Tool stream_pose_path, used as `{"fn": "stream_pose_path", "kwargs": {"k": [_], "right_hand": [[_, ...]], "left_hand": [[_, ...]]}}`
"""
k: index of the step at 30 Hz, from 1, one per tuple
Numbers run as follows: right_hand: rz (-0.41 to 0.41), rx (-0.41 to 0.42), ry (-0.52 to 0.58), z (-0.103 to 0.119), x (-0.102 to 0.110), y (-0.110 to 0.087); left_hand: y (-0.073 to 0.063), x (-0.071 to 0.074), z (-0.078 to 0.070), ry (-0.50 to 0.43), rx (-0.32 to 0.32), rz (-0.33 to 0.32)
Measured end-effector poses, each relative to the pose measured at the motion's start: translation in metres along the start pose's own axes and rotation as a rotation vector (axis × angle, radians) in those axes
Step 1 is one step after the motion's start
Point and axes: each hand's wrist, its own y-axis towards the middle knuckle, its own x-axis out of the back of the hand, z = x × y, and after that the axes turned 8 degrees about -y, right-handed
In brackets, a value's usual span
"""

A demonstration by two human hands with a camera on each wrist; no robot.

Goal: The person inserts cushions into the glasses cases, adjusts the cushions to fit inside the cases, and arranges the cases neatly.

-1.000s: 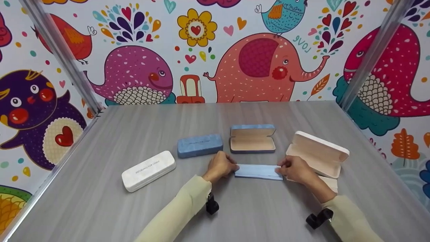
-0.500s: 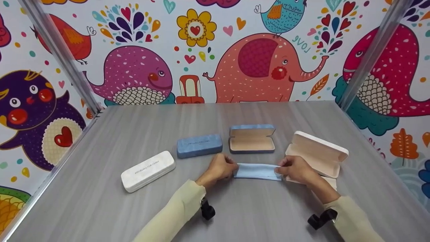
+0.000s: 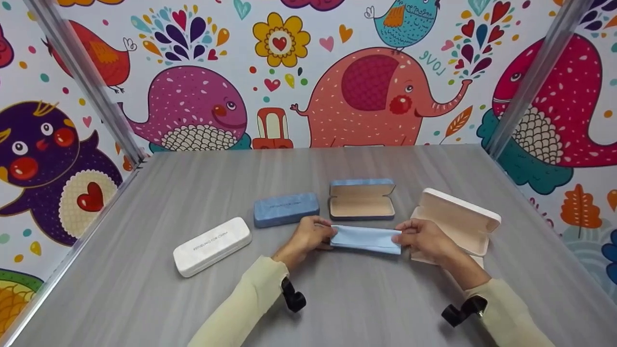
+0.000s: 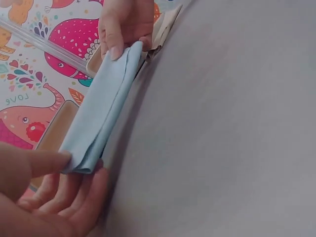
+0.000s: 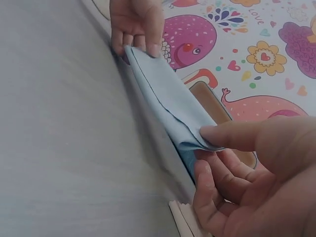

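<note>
A folded light-blue cloth (image 3: 366,238) is held stretched between both hands just above the grey table (image 3: 193,193). My left hand (image 3: 311,235) pinches its left end between thumb and fingers (image 4: 44,163). My right hand (image 3: 420,239) pinches the right end, thumb on top (image 5: 237,136). The cloth (image 4: 101,111) (image 5: 168,103) is folded into a long narrow strip. Just behind it stands an open blue glasses case (image 3: 362,199) with a tan lining.
An open white case (image 3: 455,221) lies right of my right hand. A closed blue case (image 3: 286,208) and a closed white case (image 3: 212,246) lie to the left. Patterned walls and metal posts (image 3: 87,79) enclose the table.
Both hands lifted the cloth off the table and carried it slightly away from me, toward the open blue case. The cases stayed put.
</note>
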Motion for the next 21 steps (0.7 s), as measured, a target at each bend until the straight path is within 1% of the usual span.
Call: {"fn": "stream_pose_path", "kwargs": {"k": [4,8,12,15,19,21], "right_hand": [[0.02,-0.003,0.045,-0.002,0.001,0.002],[0.059,0.015,0.119,-0.003,0.005,0.002],[0.061,-0.014,0.185,-0.001,0.006,0.004],[0.045,-0.045,0.24,0.002,0.006,0.008],[0.038,-0.066,0.297,0.006,0.006,0.014],[0.033,-0.073,0.305,0.007,0.006,0.016]], "left_hand": [[0.003,-0.001,-0.002,-0.067,0.027,-0.013],[0.007,0.0,-0.004,-0.105,0.055,-0.04],[0.01,0.0,-0.007,-0.115,0.065,-0.059],[0.012,-0.001,-0.01,-0.113,0.072,-0.077],[0.016,-0.002,-0.015,-0.111,0.088,-0.118],[0.017,-0.002,-0.018,-0.105,0.093,-0.141]]}}
